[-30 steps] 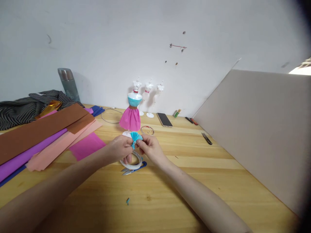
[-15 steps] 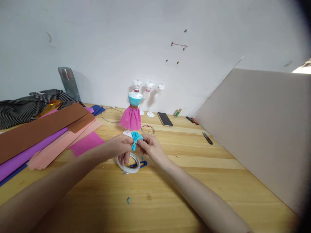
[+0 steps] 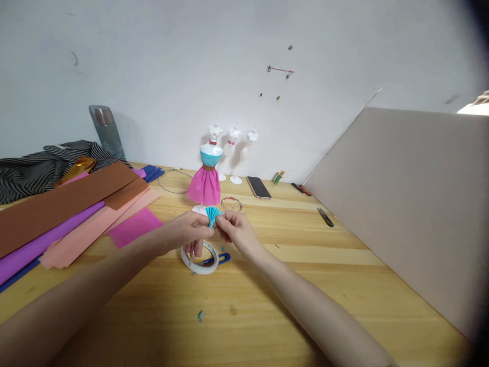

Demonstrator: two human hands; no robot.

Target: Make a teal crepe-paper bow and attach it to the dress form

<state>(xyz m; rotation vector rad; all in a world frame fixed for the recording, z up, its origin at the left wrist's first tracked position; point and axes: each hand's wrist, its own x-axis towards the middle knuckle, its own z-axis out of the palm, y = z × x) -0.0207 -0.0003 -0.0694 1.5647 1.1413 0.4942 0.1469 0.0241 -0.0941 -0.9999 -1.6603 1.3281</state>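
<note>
A small pleated fan of turquoise paper (image 3: 211,213) is pinched between my two hands, its folds spread at the top and gathered at the bottom. My left hand (image 3: 194,228) grips it from the left, thumb across the gathered end. From the other side, the thumb and fingertips of my right hand (image 3: 230,226) hold its right edge. Below my left hand lies a roll of white tape (image 3: 212,265), with some left fingers reaching down over its ring. Partly under the roll are blue-handled thread snips (image 3: 224,257). Just behind stands a mini dress form with a pink skirt (image 3: 205,186).
Sheets of brown paper (image 3: 64,206) and other colours cover the left side, near a striped cloth (image 3: 23,171) and a bottle (image 3: 107,131). Smaller white dress forms (image 3: 234,137), a phone (image 3: 259,187) and a utility knife (image 3: 325,217) lie farther back. A partition (image 3: 397,204) bounds the right.
My left thumb has shifted right across the gathered end of the turquoise fan, and less of the fan shows. The whole view has moved slightly.
</note>
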